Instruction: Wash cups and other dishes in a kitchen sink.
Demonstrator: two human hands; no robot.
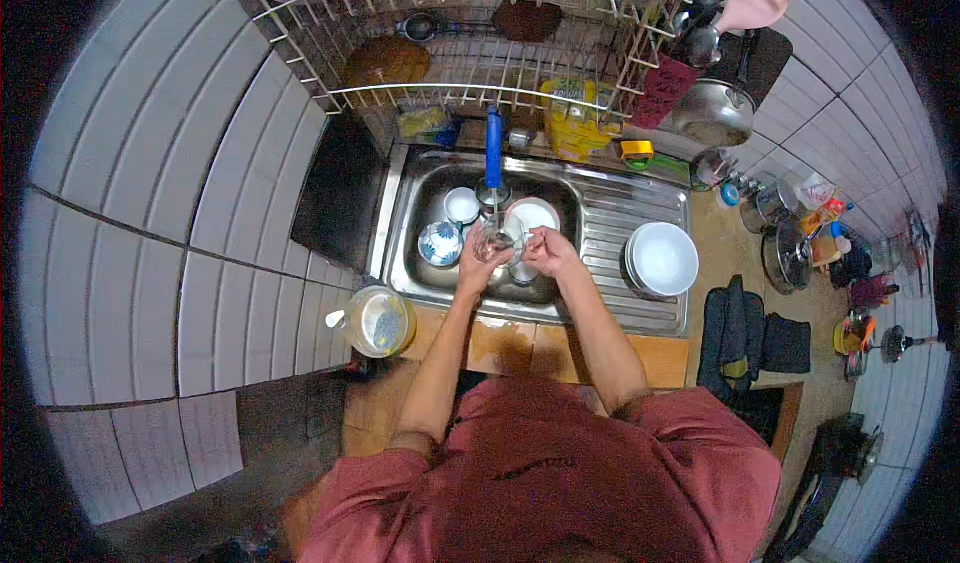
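My left hand (pixel 480 266) is wrapped around a clear glass mug (pixel 493 242), held above the basin of a stainless steel sink (pixel 411 274). The fingers of my right hand (pixel 553 251) pinch the mug on its right side, at what looks like the handle. Below the mug, partly covered by it and my hands, a white dish with a reddish rim (pixel 536 214) lies in the basin. To the left sit a small white bowl (pixel 461 205) and a white cup or bowl with blue flower patterns (pixel 440 243). A blue faucet spout (pixel 493 146) points down over the basin.
Stacked white bowls (pixel 664 259) stand on the ribbed drainboard (pixel 600 221). A plastic tub (pixel 382 323) is at the left front corner. Overhead, a wire dish rack (pixel 480 90) spans the back. A yellow pouch (pixel 577 120) and a yellow sponge (pixel 636 150) lie behind the sink.
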